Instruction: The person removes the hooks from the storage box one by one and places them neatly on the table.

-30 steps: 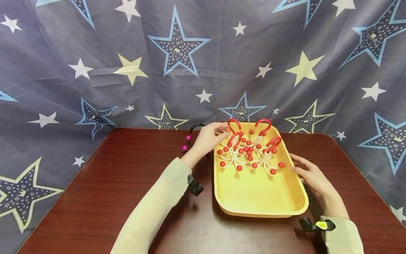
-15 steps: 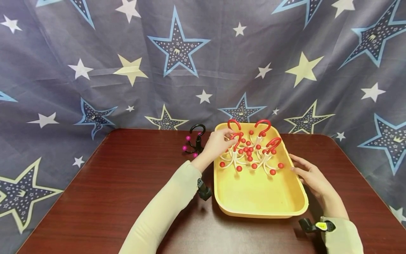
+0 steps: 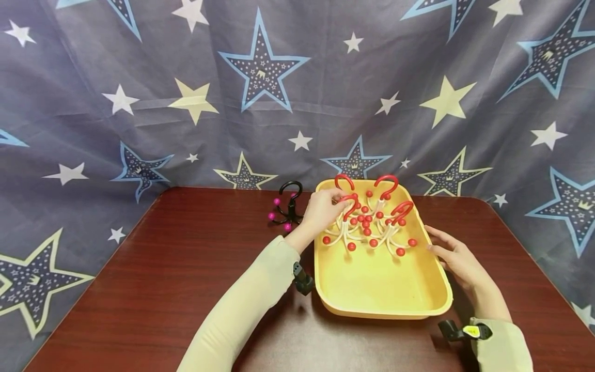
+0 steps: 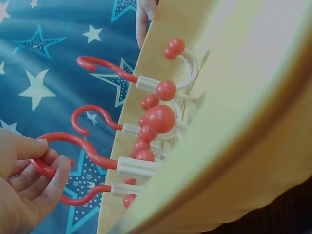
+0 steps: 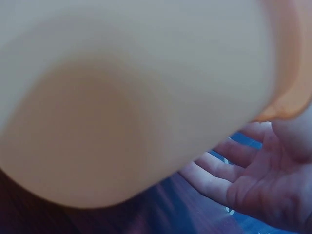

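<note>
In the head view my left hand (image 3: 321,213) is over the far left part of a yellow plastic tray (image 3: 381,284). Its thumb and fingers pinch the red hook of a white claw hanger (image 4: 134,167) with red ball tips, as the left wrist view shows close up. Other hangers of the same kind, such as the one at the right (image 3: 389,230), stand crowded in the tray's far half, hooks upward. My right hand (image 3: 465,264) lies along the tray's right side, fingers fairly straight and touching near the rim; the right wrist view shows its open palm (image 5: 278,180).
A black claw hanger (image 3: 292,209) with pink ball tips stands on the dark red-brown table (image 3: 186,258), just left of the tray. Behind the table hangs a grey star-patterned cloth (image 3: 321,103).
My left hand has moved right from beside the tray's far left edge to a hanger's hook and pinches it. The black hanger, earlier partly covered, shows more fully. My right hand stays in place.
</note>
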The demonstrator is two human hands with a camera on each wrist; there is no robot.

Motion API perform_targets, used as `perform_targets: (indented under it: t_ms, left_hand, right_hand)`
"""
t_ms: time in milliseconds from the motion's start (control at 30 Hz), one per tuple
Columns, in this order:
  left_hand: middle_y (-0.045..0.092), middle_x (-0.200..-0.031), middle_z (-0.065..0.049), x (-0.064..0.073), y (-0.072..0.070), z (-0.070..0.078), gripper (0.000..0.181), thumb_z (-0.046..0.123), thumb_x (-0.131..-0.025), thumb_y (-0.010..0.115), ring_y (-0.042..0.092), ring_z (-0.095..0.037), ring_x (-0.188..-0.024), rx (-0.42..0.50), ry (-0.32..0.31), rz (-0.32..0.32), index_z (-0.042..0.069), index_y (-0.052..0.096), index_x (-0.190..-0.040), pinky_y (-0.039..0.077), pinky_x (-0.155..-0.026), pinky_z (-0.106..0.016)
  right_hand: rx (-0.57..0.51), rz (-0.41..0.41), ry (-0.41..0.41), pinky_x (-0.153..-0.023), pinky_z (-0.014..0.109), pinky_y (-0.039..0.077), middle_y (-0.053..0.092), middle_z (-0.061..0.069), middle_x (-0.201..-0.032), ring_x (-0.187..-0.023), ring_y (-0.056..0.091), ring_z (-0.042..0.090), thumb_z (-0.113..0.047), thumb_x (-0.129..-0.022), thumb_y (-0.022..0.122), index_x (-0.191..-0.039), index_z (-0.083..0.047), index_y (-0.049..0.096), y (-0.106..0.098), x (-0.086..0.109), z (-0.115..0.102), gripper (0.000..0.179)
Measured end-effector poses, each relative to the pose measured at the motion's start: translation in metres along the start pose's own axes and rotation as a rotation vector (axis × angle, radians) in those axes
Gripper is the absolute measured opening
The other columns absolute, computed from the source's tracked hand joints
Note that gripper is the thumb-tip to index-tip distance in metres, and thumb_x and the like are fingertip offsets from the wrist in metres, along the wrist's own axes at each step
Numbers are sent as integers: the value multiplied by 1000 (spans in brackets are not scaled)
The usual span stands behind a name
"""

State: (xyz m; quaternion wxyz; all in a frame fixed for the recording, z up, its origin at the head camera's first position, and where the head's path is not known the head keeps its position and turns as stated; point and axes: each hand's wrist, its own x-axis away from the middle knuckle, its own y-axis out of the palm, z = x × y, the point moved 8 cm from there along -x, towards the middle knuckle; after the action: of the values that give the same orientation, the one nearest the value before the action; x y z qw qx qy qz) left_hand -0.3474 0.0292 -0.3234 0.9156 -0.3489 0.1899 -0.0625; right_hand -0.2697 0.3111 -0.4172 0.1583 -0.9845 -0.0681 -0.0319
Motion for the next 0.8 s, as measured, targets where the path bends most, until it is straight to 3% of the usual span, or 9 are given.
perform_targets:
  t_ms: [233,467,800]
  left_hand:
    - [75,-95,-2,1,-10,10,17,22,-90,67,64,-14,-80,20,28,36,14,73,-103,44,-66,-20]
    - [73,-81,-4,3,-27,18,18,23,-91,66,65,-12,-69,88,37,43,14,73,-104,43,-57,-16]
    - [76,-90,-6,10,-61,28,20,23,-90,67,68,-16,-75,136,107,74,11,73,-105,45,-61,-17]
  right_hand:
    - [7,-2,7,-73,22,56,54,-23,-102,-88,63,-4,-19,-98,51,-151,2,18,0,-1,0,66]
    - [3,-2,5,-73,22,56,54,-24,-102,-88,63,-5,-18,-98,52,-151,3,18,0,0,0,66]
    - [-55,-8,-11,-69,22,56,58,-22,-101,-86,65,-2,-16,-98,53,-151,3,18,0,1,-1,66]
